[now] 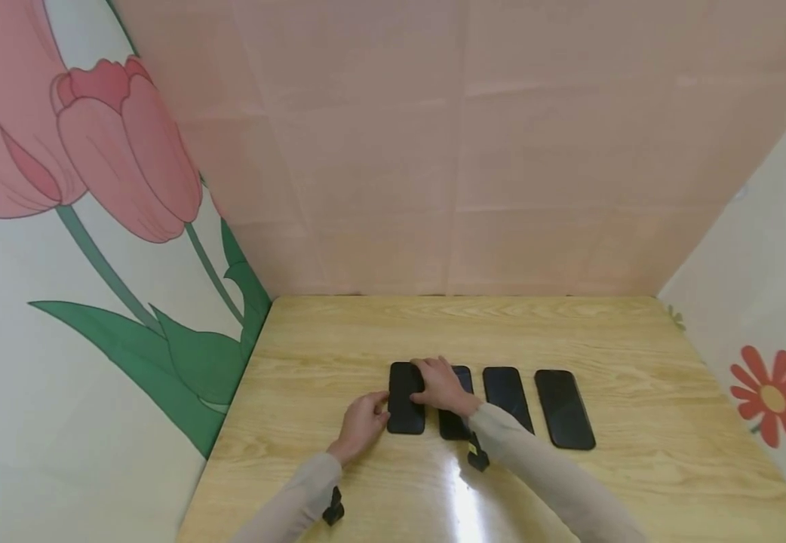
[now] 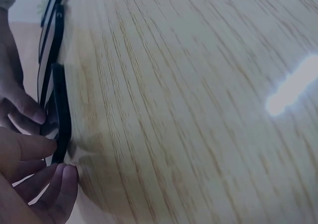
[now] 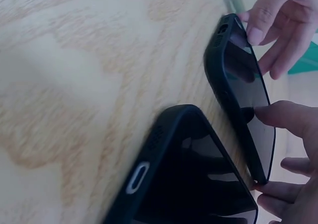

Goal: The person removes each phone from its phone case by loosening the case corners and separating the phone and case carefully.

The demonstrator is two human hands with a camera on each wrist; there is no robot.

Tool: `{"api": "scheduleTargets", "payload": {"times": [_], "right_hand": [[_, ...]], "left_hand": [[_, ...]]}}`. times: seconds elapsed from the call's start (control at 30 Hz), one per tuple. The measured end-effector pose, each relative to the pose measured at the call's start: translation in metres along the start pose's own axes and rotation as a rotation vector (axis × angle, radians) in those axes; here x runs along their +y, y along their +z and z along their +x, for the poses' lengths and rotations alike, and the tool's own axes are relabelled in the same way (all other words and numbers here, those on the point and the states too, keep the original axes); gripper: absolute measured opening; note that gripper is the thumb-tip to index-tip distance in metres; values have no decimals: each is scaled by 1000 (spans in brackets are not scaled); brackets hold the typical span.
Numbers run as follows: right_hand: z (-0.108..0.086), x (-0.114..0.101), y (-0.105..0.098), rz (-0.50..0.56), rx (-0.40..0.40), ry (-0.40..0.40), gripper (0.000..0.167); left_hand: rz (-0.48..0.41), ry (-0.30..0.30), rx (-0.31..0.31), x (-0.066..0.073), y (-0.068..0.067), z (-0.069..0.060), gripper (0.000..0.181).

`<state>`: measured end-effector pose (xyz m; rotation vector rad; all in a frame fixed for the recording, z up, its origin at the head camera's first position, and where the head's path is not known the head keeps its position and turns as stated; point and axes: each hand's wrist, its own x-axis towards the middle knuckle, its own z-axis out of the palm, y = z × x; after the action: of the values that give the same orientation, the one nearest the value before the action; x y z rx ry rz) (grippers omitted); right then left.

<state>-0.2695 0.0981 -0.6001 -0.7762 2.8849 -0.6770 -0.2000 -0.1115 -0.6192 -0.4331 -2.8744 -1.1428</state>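
Observation:
The leftmost black phone (image 1: 405,415) lies face up on the wooden table, with both hands at it. At its left edge, my left hand (image 1: 359,428) holds the side between thumb and fingertips; the left wrist view shows these fingers (image 2: 64,179) low against the phone (image 2: 62,105). My right hand (image 1: 442,386) reaches across a second phone (image 1: 455,426) and grips the first one's upper right part. In the right wrist view, the right thumb (image 3: 278,113) presses on the dark screen (image 3: 258,129) while other fingers touch the far end. The right forearm partly hides the second phone.
Two more black phones (image 1: 507,396) (image 1: 565,411) lie to the right of the second one, roughly in a row. The wooden table (image 1: 339,324) meets a pink backdrop behind, with flower-patterned walls at left and right. Light reflects on the tabletop near the front.

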Motion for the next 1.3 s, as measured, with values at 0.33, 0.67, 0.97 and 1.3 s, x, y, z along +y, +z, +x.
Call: {"api": "scheduleTargets", "payload": {"times": [0.33, 0.67, 0.97, 1.3], "right_hand": [[5, -8, 1, 110, 125, 47, 53], [3, -13, 6, 408, 300, 100, 32], [-4, -24, -2, 560, 367, 162, 33], [-11, -33, -10, 599, 364, 190, 31]], "left_hand": [[-30, 23, 16, 3, -1, -2, 38], [-97, 2, 40, 5, -1, -2, 40], [-91, 3, 74, 10, 2, -1, 33], [-120, -60, 50, 16, 1, -2, 38]]}}
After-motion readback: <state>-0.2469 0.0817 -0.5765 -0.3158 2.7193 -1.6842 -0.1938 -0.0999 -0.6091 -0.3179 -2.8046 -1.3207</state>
